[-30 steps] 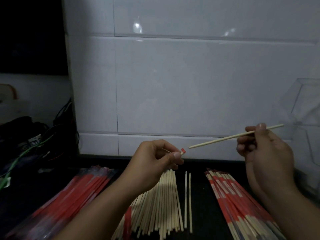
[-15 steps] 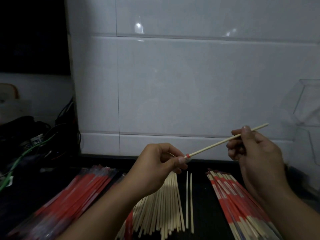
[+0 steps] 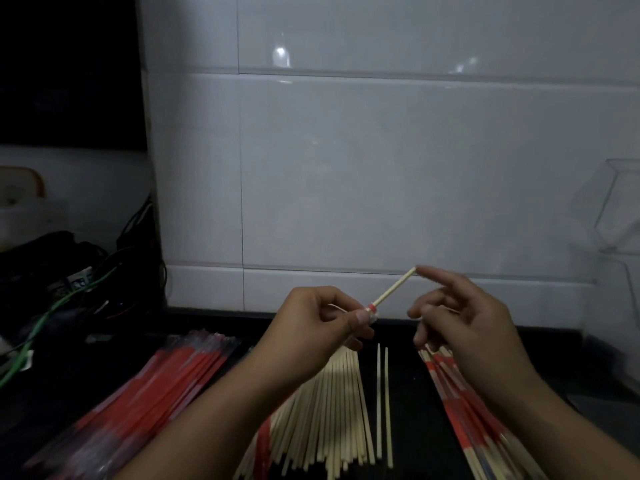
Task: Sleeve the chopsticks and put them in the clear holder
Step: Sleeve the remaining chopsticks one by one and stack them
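Note:
My left hand (image 3: 322, 323) pinches the mouth of a red-tipped clear sleeve (image 3: 371, 309) between thumb and fingers. A bare chopstick (image 3: 394, 287) sticks out of the sleeve, slanting up to the right. My right hand (image 3: 460, 317) has its index finger stretched out, the fingertip against the chopstick's outer end; the other fingers curl loosely and hold nothing. Below lie a pile of bare chopsticks (image 3: 332, 403), two loose ones (image 3: 382, 400), empty red sleeves (image 3: 145, 393) at the left, and sleeved chopsticks (image 3: 460, 403) at the right. The clear holder (image 3: 616, 209) stands at the far right, only partly in view.
A white tiled wall (image 3: 381, 168) rises right behind the dark counter (image 3: 415, 341). Tangled cables and dark gear (image 3: 62, 282) fill the left side. The room is dim.
The chopstick has slid far into the sleeve, so much less of it shows. My right hand moved left toward my left hand and let go its pinch; now only its index fingertip touches the end.

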`<state>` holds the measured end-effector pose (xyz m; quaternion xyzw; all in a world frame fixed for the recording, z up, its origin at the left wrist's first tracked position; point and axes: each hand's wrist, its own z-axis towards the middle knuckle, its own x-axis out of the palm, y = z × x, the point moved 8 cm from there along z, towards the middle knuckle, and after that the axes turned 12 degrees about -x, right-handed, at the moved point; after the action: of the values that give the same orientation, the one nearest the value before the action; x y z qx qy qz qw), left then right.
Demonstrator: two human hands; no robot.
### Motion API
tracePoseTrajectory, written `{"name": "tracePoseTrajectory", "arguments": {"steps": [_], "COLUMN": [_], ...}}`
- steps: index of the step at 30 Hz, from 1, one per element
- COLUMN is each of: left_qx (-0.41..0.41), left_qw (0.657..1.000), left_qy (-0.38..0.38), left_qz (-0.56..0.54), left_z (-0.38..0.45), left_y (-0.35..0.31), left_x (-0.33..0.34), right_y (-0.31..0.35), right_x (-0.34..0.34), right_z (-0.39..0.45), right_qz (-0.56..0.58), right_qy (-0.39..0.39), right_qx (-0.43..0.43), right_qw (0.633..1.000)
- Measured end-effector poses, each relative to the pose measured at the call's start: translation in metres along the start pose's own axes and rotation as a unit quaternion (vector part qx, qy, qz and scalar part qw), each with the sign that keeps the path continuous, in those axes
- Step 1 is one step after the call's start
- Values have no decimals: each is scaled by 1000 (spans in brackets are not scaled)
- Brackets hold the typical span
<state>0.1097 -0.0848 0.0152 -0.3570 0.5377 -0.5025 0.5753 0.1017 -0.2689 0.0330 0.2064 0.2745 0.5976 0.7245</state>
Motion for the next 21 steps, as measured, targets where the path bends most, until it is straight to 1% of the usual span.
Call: {"name": "tracePoseTrajectory", "arguments": {"steps": [4,6,7,9,12,17,19,21], "left_qx": [-3,-1,0,3,3,-3,-8,-18], "left_qw": [1000,1000,1000,1000,1000,999,998,998], "left_qy": [12,16,17,13,19,47,55,61], "left_qz": [14,20,19,17,15,12,16,25], "left_z": [1,0,0,-1,-3,-6,-7,-6], "left_y": [0,0,0,-1,-4,-4,-5,-5], "left_x": [2,3,2,2,5,13,13,12], "right_y": [1,-1,-3,-8,-15,-22,-23,-20], "right_x": [25,39,43,43,35,33,30,24], "right_z": [-11,-18,-21,-21,-19,-22,-20,-16], "right_qz": [-45,-15,7,27,10,48,50,44], "right_qy": [118,162,166,138,87,87,72,37], "right_qx": [-3,19,34,69,111,147,143,119], "right_qw": [992,987,985,988,990,984,986,991]}}
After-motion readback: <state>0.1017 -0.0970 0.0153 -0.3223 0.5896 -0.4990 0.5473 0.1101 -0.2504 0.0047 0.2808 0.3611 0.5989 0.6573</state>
